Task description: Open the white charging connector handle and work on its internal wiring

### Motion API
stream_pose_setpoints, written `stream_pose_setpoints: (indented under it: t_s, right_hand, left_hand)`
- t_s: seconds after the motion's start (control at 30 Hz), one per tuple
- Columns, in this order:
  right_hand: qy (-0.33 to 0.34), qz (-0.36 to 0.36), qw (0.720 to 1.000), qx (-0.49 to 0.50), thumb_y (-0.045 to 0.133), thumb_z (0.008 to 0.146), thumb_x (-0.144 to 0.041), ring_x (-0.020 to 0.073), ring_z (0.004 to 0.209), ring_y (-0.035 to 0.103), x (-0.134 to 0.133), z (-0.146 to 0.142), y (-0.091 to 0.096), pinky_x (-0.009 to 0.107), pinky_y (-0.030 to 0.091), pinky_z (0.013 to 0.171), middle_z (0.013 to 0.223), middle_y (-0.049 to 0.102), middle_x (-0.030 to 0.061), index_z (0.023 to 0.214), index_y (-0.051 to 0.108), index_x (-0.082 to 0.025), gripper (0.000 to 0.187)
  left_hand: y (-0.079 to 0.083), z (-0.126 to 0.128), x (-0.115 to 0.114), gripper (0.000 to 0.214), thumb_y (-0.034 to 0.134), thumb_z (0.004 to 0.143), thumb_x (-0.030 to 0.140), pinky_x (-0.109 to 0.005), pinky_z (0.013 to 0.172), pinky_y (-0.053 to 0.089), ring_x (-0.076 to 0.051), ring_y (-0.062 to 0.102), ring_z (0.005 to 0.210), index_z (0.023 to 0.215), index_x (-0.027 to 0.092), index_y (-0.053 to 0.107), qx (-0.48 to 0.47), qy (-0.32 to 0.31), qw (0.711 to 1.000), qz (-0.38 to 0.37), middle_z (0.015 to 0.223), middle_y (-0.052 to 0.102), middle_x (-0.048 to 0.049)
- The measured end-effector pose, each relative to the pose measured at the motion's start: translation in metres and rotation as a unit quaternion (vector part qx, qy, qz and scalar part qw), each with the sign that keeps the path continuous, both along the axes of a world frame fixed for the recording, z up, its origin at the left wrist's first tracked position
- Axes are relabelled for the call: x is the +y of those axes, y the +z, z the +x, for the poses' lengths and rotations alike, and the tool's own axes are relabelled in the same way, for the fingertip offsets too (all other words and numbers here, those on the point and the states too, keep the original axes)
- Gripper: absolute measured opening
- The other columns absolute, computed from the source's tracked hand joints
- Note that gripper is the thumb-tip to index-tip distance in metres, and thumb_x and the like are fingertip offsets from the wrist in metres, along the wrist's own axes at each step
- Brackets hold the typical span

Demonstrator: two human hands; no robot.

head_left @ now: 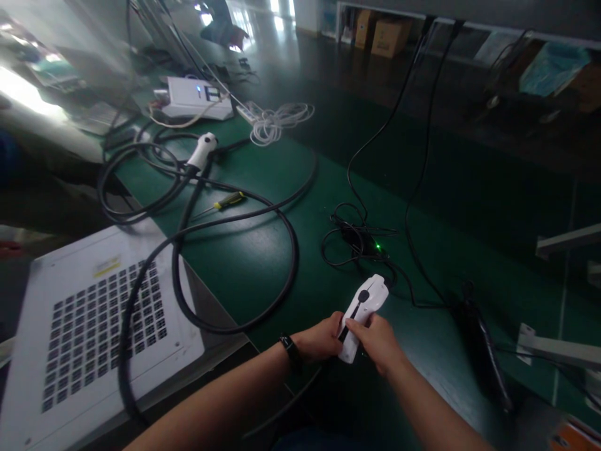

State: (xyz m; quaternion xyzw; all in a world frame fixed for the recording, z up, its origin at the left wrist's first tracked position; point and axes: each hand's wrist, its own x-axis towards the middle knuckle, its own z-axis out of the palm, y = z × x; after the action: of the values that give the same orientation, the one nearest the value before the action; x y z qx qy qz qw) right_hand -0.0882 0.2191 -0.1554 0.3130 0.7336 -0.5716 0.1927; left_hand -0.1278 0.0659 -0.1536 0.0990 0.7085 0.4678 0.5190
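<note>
Both hands grip a white EV charging plug handle (373, 291) near the front edge of the green table. My left hand (323, 337) wraps around its lower left side, with a dark band on the wrist. On its right side, my right hand (378, 341) is closed, the thumb lying over the dark strip along its middle. The handle's underside and some fingertips are hidden. A second white plug handle (203, 152) lies farther back on the left, among loops of thick black cable (293, 244). Beside those loops rests a yellow and black screwdriver (230, 200).
A black power adapter (359, 241) with a green light lies just beyond the held handle. A white perforated metal cabinet (185, 335) stands at left. Farther back are a white device (188, 97) and a coiled white cord (277, 122). A dark long object (483, 351) lies right.
</note>
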Motion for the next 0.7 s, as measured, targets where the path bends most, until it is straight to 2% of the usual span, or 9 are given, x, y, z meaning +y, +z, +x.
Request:
stream_pose_setpoints:
  t_s: [0.1,0.3,0.4,0.47,0.53,0.57,0.63,0.7]
  right_hand:
    - [0.003,0.028,0.999,0.016,0.064,0.063,-0.049,0.0209,0.078,0.062,0.000,-0.001,-0.003,0.026,0.046,0.061,0.085,0.066,0.0094,0.089,0.061,-0.014,0.044]
    - [-0.011,0.055,0.998,0.019,0.062,0.064,-0.054,0.0202,0.073,0.061,-0.005,-0.003,0.003,0.026,0.044,0.059,0.082,0.066,0.0073,0.086,0.062,-0.016,0.044]
    - [-0.025,0.046,0.998,0.021,0.061,0.066,-0.053,0.0196,0.075,0.061,-0.006,-0.002,0.008,0.025,0.045,0.059,0.083,0.066,0.0060,0.086,0.062,-0.016,0.042]
    - [-0.032,0.028,0.999,0.024,0.059,0.068,-0.052,0.0191,0.077,0.061,-0.007,-0.001,0.010,0.025,0.045,0.060,0.085,0.066,0.0051,0.089,0.061,-0.017,0.041]
    - [-0.041,0.014,0.999,0.027,0.058,0.070,-0.049,0.0187,0.077,0.061,-0.008,0.001,0.010,0.025,0.046,0.062,0.086,0.066,0.0046,0.091,0.061,-0.017,0.039]
    - [-0.047,0.010,0.998,0.028,0.058,0.070,-0.049,0.0187,0.078,0.061,-0.009,0.001,0.010,0.025,0.046,0.062,0.087,0.066,0.0047,0.093,0.061,-0.016,0.039]
    - [-0.062,0.004,0.998,0.032,0.057,0.071,-0.048,0.0189,0.080,0.061,-0.011,0.003,0.010,0.024,0.046,0.064,0.089,0.066,0.0053,0.096,0.060,-0.016,0.041]
    - [-0.077,-0.002,0.996,0.037,0.056,0.072,-0.049,0.0192,0.082,0.061,-0.013,0.005,0.009,0.025,0.047,0.067,0.091,0.065,0.0059,0.098,0.059,-0.015,0.043]
  left_hand:
    - [-0.005,-0.003,-0.004,0.048,0.051,0.060,0.013,-0.019,0.047,0.040,-0.015,0.054,0.070,0.108,0.016,0.042,-0.032,0.028,0.998,0.047,0.092,0.057,-0.0054]
    - [-0.008,0.000,-0.006,0.049,0.054,0.059,0.013,-0.018,0.044,0.035,-0.012,0.051,0.062,0.107,0.017,0.043,-0.075,0.067,0.991,0.083,0.086,0.055,-0.0024]
    - [-0.006,0.001,-0.006,0.047,0.055,0.057,0.010,-0.018,0.052,0.037,-0.011,0.050,0.068,0.102,0.015,0.045,-0.140,0.114,0.970,0.166,0.084,0.053,-0.0006]
    - [-0.006,0.003,-0.004,0.038,0.054,0.063,0.014,-0.020,0.057,0.038,-0.011,0.049,0.071,0.100,0.014,0.047,-0.168,0.145,0.956,0.194,0.084,0.051,-0.0009]
    - [-0.007,0.006,0.000,0.029,0.050,0.076,0.028,-0.021,0.058,0.037,-0.011,0.048,0.070,0.100,0.013,0.047,-0.125,0.153,0.964,0.177,0.084,0.051,-0.0020]
    - [-0.009,0.008,0.002,0.030,0.046,0.081,0.037,-0.022,0.057,0.036,-0.011,0.047,0.070,0.101,0.013,0.047,-0.077,0.145,0.974,0.156,0.085,0.052,-0.0026]
    - [-0.011,0.012,0.006,0.041,0.037,0.085,0.049,-0.022,0.056,0.035,-0.011,0.047,0.069,0.101,0.013,0.047,0.030,0.126,0.986,0.107,0.085,0.053,-0.0033]
    - [-0.014,0.016,0.008,0.045,0.033,0.085,0.054,-0.023,0.057,0.035,-0.012,0.048,0.070,0.100,0.014,0.048,0.098,0.117,0.986,0.068,0.085,0.054,-0.0037]
